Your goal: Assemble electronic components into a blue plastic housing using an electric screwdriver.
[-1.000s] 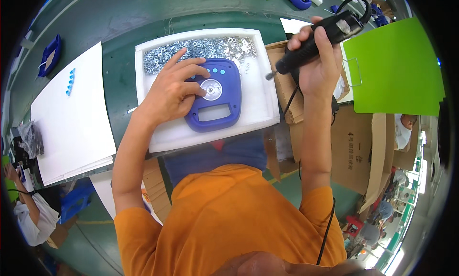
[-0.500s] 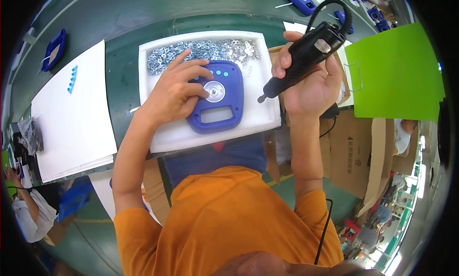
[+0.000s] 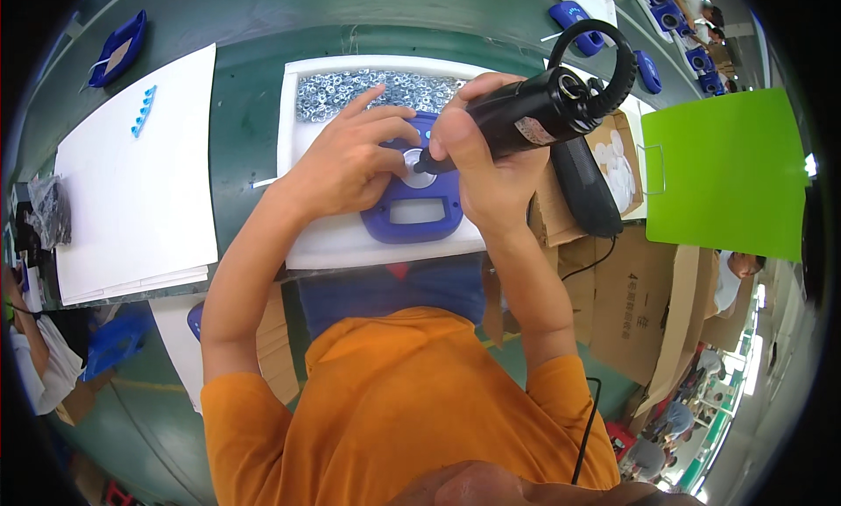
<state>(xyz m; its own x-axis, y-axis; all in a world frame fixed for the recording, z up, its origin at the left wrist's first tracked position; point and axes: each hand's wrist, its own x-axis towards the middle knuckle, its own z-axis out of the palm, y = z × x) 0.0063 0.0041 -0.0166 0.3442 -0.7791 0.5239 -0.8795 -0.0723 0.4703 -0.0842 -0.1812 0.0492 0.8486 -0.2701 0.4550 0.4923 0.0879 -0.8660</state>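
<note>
A blue plastic housing point(image 3: 412, 229) with a rectangular opening and a clear round disc point(image 3: 422, 181) lies on a white foam tray point(image 3: 320, 254). My left hand point(image 3: 350, 160) rests over its left side, some fingers spread and the fingertips nearest me bent against the disc. My right hand point(image 3: 499, 186) is wrapped around a black electric screwdriver point(image 3: 517, 120), held at a slant. The screwdriver's tip reaches the middle of the disc; whether a screw sits under it is hidden. Many small metal washers or nuts point(image 3: 350, 87) fill the far part of the tray.
White sheets point(image 3: 131, 199) lie to the left, bearing a strip of light-blue pieces point(image 3: 143, 112). A small box of white discs point(image 3: 618, 169), a black case-like object point(image 3: 585, 195) and a green board point(image 3: 727, 173) are at right, above a cardboard box point(image 3: 635, 304).
My right hand has brought the screwdriver left and down, from beside the housing to the clear disc. My left hand stays on the housing. The whole view has shifted slightly.
</note>
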